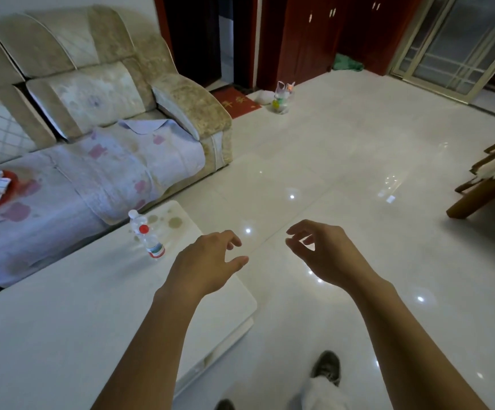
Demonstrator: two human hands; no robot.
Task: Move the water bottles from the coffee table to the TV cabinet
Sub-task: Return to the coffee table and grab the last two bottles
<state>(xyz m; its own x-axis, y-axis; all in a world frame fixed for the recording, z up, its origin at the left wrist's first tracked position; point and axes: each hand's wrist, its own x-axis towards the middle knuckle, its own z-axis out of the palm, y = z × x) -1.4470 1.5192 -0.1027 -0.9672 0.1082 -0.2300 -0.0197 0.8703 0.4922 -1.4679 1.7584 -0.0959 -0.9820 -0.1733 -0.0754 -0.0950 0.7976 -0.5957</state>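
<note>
While both hands hover empty, fingers loosely curled | left hand (207, 258) over coffee table (62, 306) edge, placed to reach | right hand (323, 250) above floor | red-capped water bottle (152, 244) upright, white-capped bottle (136, 222) just behind, possibly touching | TV cabinet unseen

Two bottles (136, 222) (154, 247) (one red-capped), two hands (207, 261) (326, 253).
</note>
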